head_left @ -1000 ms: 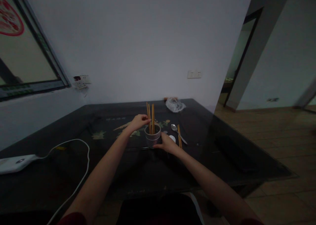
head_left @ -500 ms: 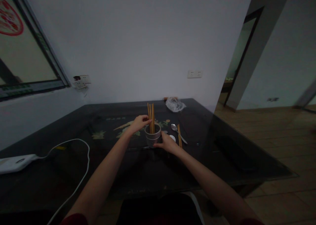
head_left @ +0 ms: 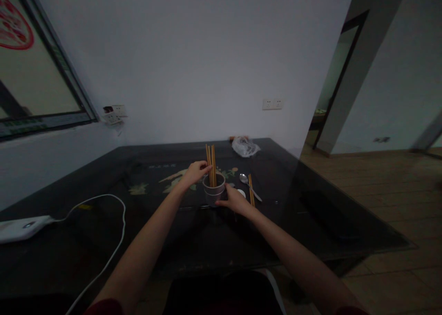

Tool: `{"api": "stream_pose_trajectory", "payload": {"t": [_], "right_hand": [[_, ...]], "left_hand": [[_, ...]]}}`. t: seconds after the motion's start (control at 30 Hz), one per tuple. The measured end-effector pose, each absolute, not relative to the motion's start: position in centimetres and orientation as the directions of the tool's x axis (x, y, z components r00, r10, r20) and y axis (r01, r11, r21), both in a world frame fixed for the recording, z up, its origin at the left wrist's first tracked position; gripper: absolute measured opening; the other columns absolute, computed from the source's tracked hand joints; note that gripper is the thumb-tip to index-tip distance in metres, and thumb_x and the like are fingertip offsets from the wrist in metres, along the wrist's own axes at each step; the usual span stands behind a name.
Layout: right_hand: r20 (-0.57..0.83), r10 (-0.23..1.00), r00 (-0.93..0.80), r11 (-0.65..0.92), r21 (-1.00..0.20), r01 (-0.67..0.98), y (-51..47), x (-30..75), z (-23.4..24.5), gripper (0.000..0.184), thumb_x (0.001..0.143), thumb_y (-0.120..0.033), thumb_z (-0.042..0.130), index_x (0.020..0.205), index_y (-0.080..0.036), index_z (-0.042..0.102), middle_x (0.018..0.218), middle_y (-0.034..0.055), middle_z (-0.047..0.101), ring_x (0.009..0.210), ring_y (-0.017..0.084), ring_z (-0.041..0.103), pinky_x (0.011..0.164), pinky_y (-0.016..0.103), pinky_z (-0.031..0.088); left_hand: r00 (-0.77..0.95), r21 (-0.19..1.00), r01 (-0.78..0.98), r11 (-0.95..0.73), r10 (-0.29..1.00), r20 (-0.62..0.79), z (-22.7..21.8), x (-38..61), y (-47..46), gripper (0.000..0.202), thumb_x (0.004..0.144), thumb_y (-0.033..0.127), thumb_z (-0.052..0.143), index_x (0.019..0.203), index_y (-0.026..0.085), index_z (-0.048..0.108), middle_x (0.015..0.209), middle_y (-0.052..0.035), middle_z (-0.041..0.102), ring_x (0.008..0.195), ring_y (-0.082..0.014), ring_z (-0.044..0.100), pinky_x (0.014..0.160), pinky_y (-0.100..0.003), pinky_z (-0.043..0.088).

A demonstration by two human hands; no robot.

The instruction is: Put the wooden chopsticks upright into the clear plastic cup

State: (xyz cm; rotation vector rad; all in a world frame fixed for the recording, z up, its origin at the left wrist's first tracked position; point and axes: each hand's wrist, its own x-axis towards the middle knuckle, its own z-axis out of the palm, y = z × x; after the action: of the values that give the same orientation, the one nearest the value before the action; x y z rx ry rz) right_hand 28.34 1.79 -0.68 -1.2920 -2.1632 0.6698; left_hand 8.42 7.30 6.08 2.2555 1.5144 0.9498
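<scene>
Several wooden chopsticks (head_left: pixel 212 167) stand upright in a grey cup (head_left: pixel 214 194) on the dark table. My left hand (head_left: pixel 196 172) comes in from the left above the cup's rim, its fingers closed on the chopsticks. Around the cup's right side my right hand (head_left: pixel 233 199) is wrapped, with the thumb low at the front. Just right of that hand lie a metal spoon (head_left: pixel 250 186) and a pair of chopsticks (head_left: pixel 251 190). A small white round thing (head_left: pixel 241 193) is partly hidden behind my right hand.
A crumpled clear plastic bag (head_left: pixel 245 147) lies at the table's back edge by the wall. On the left, a white power strip (head_left: pixel 26 228) with a white cable (head_left: pixel 123 218) runs over the table (head_left: pixel 193 246). A dark flat object (head_left: pixel 328 213) lies at the right.
The chopsticks in the cup have shifted very slightly left at their tops, along with my left fingers. My right hand stays on the cup.
</scene>
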Motion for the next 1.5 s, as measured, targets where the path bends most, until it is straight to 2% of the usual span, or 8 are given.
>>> {"api": "stream_pose_trajectory", "payload": {"t": [0.17, 0.43, 0.73, 0.93, 1.03, 1.13, 1.3, 1.5], "right_hand": [[0.182, 0.893, -0.411, 0.429, -0.621, 0.656, 1.8, 28.4, -0.5, 0.066, 0.067, -0.04, 0.074, 0.122, -0.014, 0.046, 0.115, 0.0154, 0.06, 0.105, 0.028, 0.058, 0.08, 0.034, 0.043], [0.197, 0.885, -0.422, 0.44, -0.648, 0.621, 1.6, 28.6, -0.3, 0.061, 0.067, -0.037, 0.075, 0.119, -0.017, 0.048, 0.114, 0.0126, 0.061, 0.104, 0.026, 0.059, 0.08, 0.032, 0.043], [0.23, 0.874, -0.429, 0.464, -0.658, 0.593, 1.6, 28.6, -0.3, 0.059, 0.068, -0.033, 0.074, 0.117, -0.015, 0.048, 0.113, 0.013, 0.062, 0.1, 0.025, 0.06, 0.078, 0.031, 0.044], [0.232, 0.875, -0.424, 0.463, -0.656, 0.596, 1.6, 28.7, -0.5, 0.061, 0.066, -0.032, 0.075, 0.118, -0.015, 0.048, 0.115, 0.013, 0.061, 0.103, 0.026, 0.059, 0.082, 0.033, 0.044], [0.234, 0.876, -0.422, 0.463, -0.654, 0.598, 1.7, 28.7, -0.7, 0.063, 0.066, -0.033, 0.075, 0.12, -0.016, 0.047, 0.117, 0.013, 0.06, 0.107, 0.026, 0.057, 0.084, 0.033, 0.043], [0.225, 0.879, -0.42, 0.454, -0.662, 0.597, 1.7, 28.7, -0.6, 0.063, 0.067, -0.032, 0.075, 0.12, -0.017, 0.047, 0.115, 0.0125, 0.061, 0.103, 0.025, 0.059, 0.082, 0.033, 0.044], [0.199, 0.888, -0.415, 0.436, -0.652, 0.62, 1.5, 28.7, -0.3, 0.061, 0.066, -0.032, 0.075, 0.118, -0.015, 0.048, 0.112, 0.0127, 0.062, 0.098, 0.024, 0.06, 0.078, 0.032, 0.045], [0.206, 0.887, -0.413, 0.434, -0.673, 0.598, 2.0, 29.2, -0.6, 0.063, 0.065, -0.029, 0.076, 0.12, -0.015, 0.047, 0.111, 0.0128, 0.061, 0.097, 0.023, 0.059, 0.08, 0.033, 0.045]], "left_hand": [[0.246, 0.547, 0.721, -0.425, 0.895, 0.372, 6.4, 8.6, 7.3, 0.04, 0.079, 0.049, 0.043, 0.07, 0.014, 0.059, 0.064, -0.0008, 0.056, 0.059, -0.0136, 0.048, 0.055, -0.023, 0.034], [0.229, 0.548, 0.728, -0.413, 0.899, 0.373, 6.4, 8.7, 6.9, 0.038, 0.078, 0.048, 0.044, 0.07, 0.014, 0.06, 0.062, -0.0006, 0.055, 0.059, -0.0136, 0.047, 0.053, -0.023, 0.033], [0.214, 0.589, 0.683, -0.431, 0.89, 0.403, 5.9, 8.5, 6.9, 0.038, 0.077, 0.051, 0.049, 0.076, 0.015, 0.062, 0.071, -0.0033, 0.062, 0.065, -0.0159, 0.055, 0.057, -0.024, 0.04], [0.051, 0.702, 0.579, -0.413, 0.879, 0.475, 6.3, 7.8, 5.5, 0.032, 0.077, 0.045, 0.053, 0.086, 0.016, 0.061, 0.082, -0.0049, 0.066, 0.074, -0.0168, 0.061, 0.068, -0.027, 0.046], [-0.102, 0.747, 0.519, -0.415, 0.838, 0.536, 6.5, 7.1, 4.3, 0.029, 0.079, 0.043, 0.051, 0.085, 0.016, 0.061, 0.076, -0.0035, 0.063, 0.072, -0.016, 0.06, 0.067, -0.027, 0.047], [-0.173, 0.785, 0.446, -0.43, 0.819, 0.547, 6.1, 6.7, 2.9, 0.028, 0.079, 0.042, 0.051, 0.085, 0.016, 0.06, 0.072, -0.0017, 0.061, 0.07, -0.0151, 0.06, 0.067, -0.026, 0.047], [-0.142, 0.853, 0.334, -0.402, 0.873, 0.467, 3.4, 6.2, 1.9, 0.031, 0.077, 0.044, 0.055, 0.087, 0.016, 0.06, 0.076, -0.0028, 0.063, 0.074, -0.0158, 0.061, 0.071, -0.028, 0.047], [-0.078, 0.891, 0.315, -0.328, 0.926, 0.369, 1.4, 5.4, 2.5, 0.035, 0.076, 0.048, 0.053, 0.081, 0.014, 0.061, 0.074, -0.0055, 0.062, 0.069, -0.0161, 0.059, 0.067, -0.029, 0.048]]}}
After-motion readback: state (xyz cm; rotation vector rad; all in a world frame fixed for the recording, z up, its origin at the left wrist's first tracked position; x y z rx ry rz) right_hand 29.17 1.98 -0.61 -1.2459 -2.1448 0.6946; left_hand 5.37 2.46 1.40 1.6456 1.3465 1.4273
